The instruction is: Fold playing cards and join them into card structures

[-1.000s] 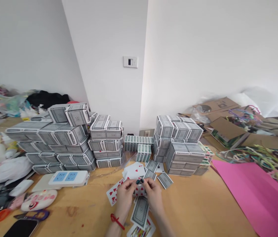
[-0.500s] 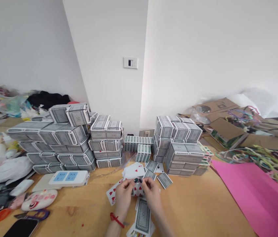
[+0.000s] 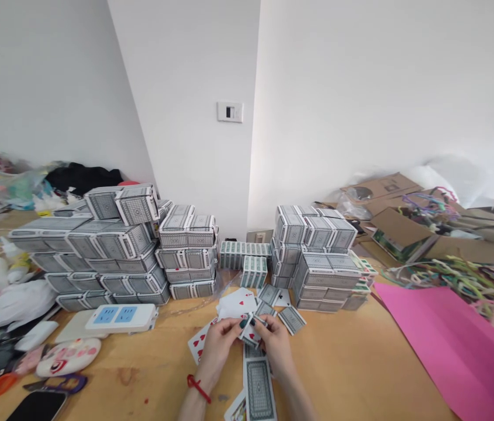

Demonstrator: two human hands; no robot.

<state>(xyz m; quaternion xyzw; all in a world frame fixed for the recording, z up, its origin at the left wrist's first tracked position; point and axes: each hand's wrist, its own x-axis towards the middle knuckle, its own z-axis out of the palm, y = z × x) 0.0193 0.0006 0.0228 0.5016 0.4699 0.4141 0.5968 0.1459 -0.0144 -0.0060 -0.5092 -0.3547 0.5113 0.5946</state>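
Note:
My left hand (image 3: 218,348) and my right hand (image 3: 276,345) meet low in the middle of the view, thumbs and fingertips pinching a playing card (image 3: 252,337) between them. It looks bent or folded, with red hearts on its white face; I cannot tell whether it is one card or several. Beneath my hands lie face-down cards, including a grey-backed card (image 3: 259,383) near the bottom edge. A face-up hearts card (image 3: 196,346) rests beside my left hand. Beyond my fingers are a white ace of hearts (image 3: 237,304) and a face-down card (image 3: 292,320).
Stacked blocks folded from cards (image 3: 119,240) stand at the left, with more stacks (image 3: 328,269) at the right. Small green card blocks (image 3: 254,272) sit between. A power strip (image 3: 124,317), a phone (image 3: 38,405), purple-handled cutter (image 3: 60,383) and pink sheet (image 3: 439,345) lie around.
The hearts card between my fingers has tilted and its folds show differently. The face-down card below sits differently, slightly further right. My view has shifted slightly.

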